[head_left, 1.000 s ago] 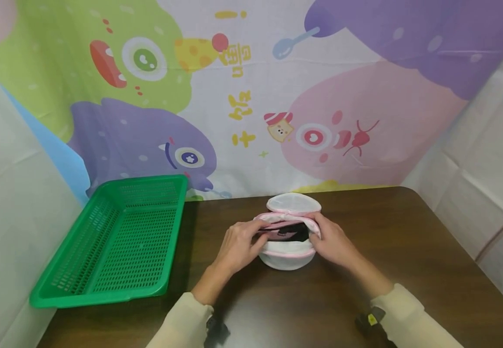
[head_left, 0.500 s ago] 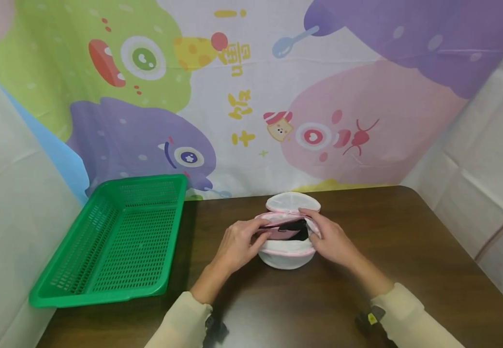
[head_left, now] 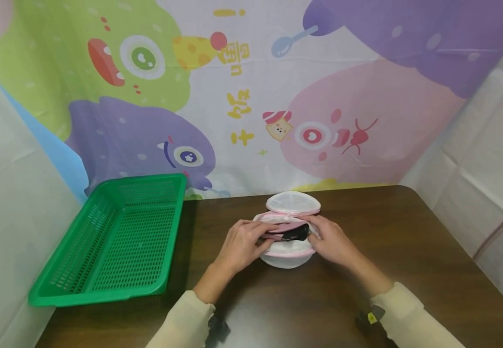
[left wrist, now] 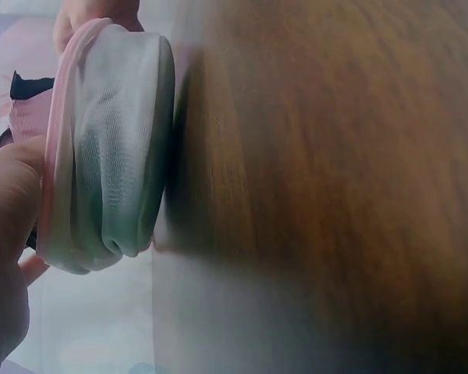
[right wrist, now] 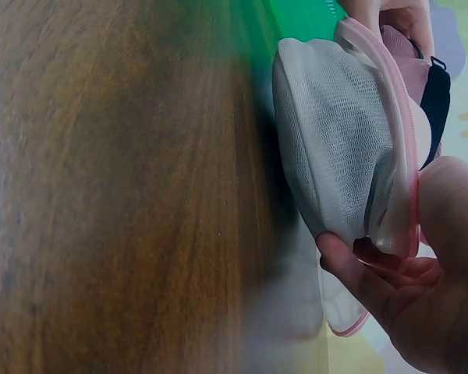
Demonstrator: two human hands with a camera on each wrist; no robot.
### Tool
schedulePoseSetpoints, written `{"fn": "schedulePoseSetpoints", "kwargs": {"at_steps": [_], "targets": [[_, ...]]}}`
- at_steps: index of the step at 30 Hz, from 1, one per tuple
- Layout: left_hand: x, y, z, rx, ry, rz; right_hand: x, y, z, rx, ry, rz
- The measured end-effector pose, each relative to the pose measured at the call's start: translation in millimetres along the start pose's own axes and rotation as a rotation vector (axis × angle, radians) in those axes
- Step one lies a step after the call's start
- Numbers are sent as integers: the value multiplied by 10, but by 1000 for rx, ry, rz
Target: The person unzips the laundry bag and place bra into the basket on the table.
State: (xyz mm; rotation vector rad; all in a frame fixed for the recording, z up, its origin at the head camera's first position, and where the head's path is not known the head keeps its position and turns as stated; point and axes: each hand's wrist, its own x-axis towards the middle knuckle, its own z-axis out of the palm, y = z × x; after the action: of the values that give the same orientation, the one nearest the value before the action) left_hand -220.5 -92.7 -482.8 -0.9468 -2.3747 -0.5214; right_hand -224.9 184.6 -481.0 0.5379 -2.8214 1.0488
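Observation:
A white mesh bag (head_left: 287,261) with pink trim stands on the table, its round lid (head_left: 293,202) folded back behind it. In its mouth lies a folded pink cloth item with a black strap (head_left: 297,233). My left hand (head_left: 242,244) pinches the pink item at the left side of the opening. On the right, my right hand (head_left: 333,243) grips the bag's rim; in the right wrist view its fingers curl round the mesh bag (right wrist: 339,132). The left wrist view shows the pink fabric (left wrist: 31,114) sticking out above the pink-trimmed rim.
A green plastic basket (head_left: 170,241) stands on the left of the brown table (head_left: 364,212). Behind the table hangs a cloth with cartoon figures (head_left: 243,169), and pale sheets flank both sides.
My left hand has shifted slightly right with the pink item, which now looks more folded and covers more of the bag's opening. The right hand stays at the rim.

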Motion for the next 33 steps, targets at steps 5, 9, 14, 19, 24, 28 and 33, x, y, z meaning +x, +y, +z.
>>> {"fn": "schedulePoseSetpoints", "kwargs": {"at_steps": [5, 9, 14, 19, 24, 28, 33], "targets": [[5, -6, -5, -48, -1, -10, -1, -13, -9, -11, 9, -3], [8, -9, -23, -88, -5, -33, -1, -11, -5, -3, 15, 4], [9, -15, -61, -148, 36, -60, -1, -7, -3, -17, 15, 15], [21, -29, -78, -199, 68, -53, -9, -15, -3, -38, 27, 15], [34, -36, -87, -252, 92, -37, -17, -7, 3, -34, 40, -3], [45, -41, -89, -310, 122, -47, 41, 234, 111, -16, 74, -59], [64, -51, -100, -364, 131, -71, 207, 842, 403, -57, 101, -102]]}}
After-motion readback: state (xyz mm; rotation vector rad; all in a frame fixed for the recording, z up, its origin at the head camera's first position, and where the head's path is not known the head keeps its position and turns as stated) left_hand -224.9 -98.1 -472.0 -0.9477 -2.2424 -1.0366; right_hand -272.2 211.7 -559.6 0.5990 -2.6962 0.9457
